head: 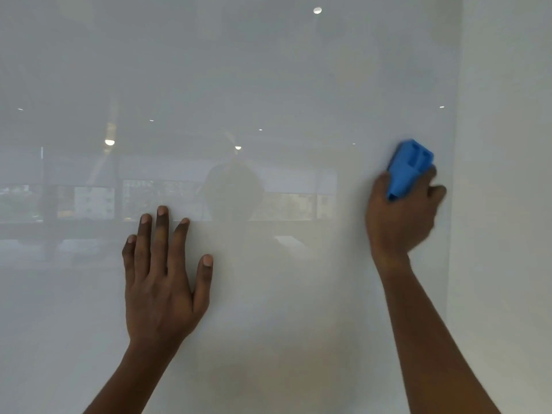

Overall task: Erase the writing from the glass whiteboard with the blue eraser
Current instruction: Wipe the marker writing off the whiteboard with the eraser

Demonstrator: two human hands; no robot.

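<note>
The glass whiteboard (268, 85) fills nearly the whole view, pale and glossy, and I see no writing on it. My right hand (401, 216) grips the blue eraser (409, 167) and presses it against the glass close to the board's right edge, at about mid height. The eraser and fingers look slightly blurred. My left hand (162, 276) lies flat on the glass at lower centre-left, fingers spread, holding nothing.
The board's right edge (454, 174) runs top to bottom, with plain white wall (507, 174) beyond it. A round metal mounting stud (317, 10) sits near the top. The glass reflects ceiling lights, windows and a dim silhouette of a person.
</note>
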